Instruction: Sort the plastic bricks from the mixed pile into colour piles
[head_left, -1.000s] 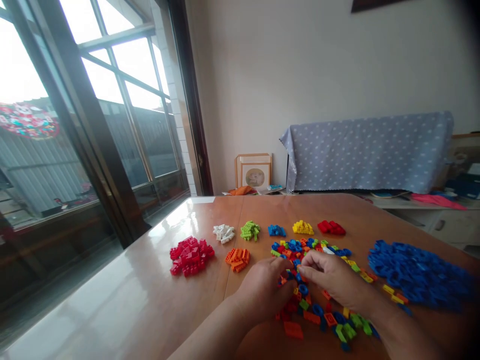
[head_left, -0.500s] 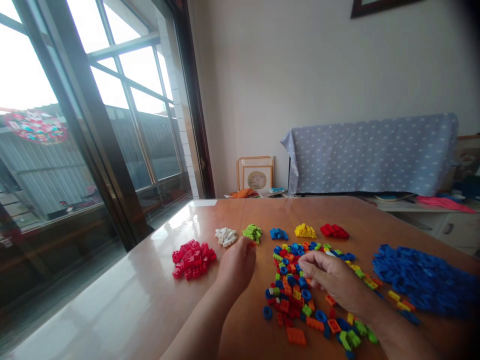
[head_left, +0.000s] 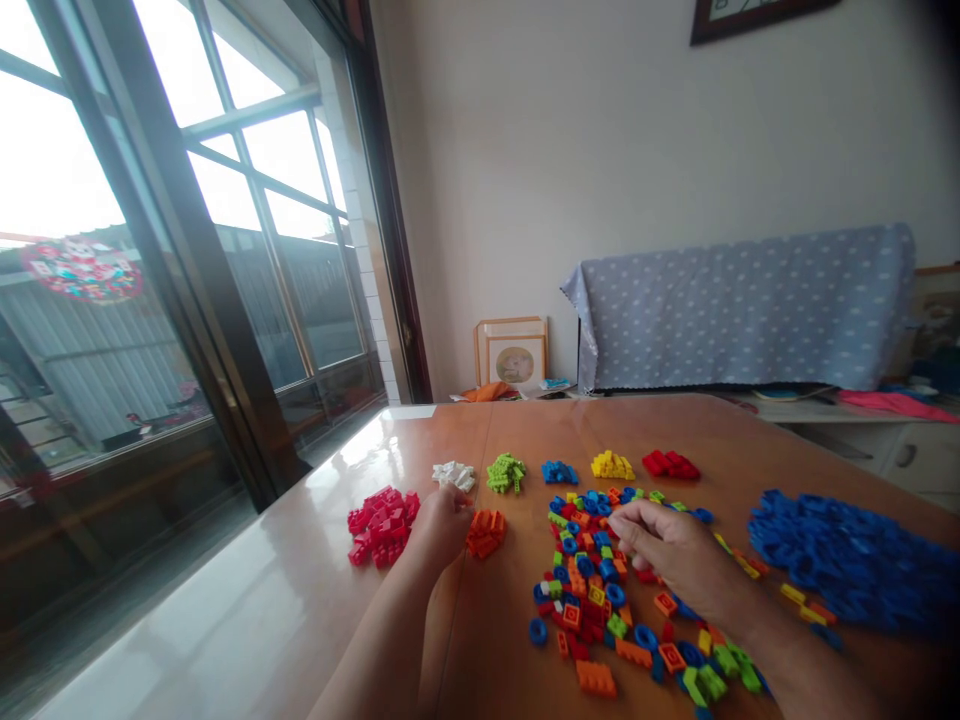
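Observation:
My left hand (head_left: 442,523) hovers between the red brick pile (head_left: 381,521) and the small orange brick pile (head_left: 487,531), fingers curled close together; what they hold, if anything, is hidden. My right hand (head_left: 667,553) rests over the mixed heap of coloured bricks (head_left: 600,590) in the middle of the wooden table (head_left: 300,620), with fingertips pinched together at the heap's upper edge. Small sorted piles lie in a row behind: white (head_left: 454,474), green (head_left: 505,472), blue (head_left: 559,472), yellow (head_left: 611,465), red (head_left: 670,465).
A large pile of blue bricks (head_left: 840,555) spreads at the table's right. Beyond the table stand a dotted grey cloth cover (head_left: 742,305), a framed picture (head_left: 512,352) on the floor and a glass sliding door (head_left: 187,280) at left.
My left hand moved from the mixed heap leftward to the orange and red piles. My right hand stayed over the heap, shifting slightly back.

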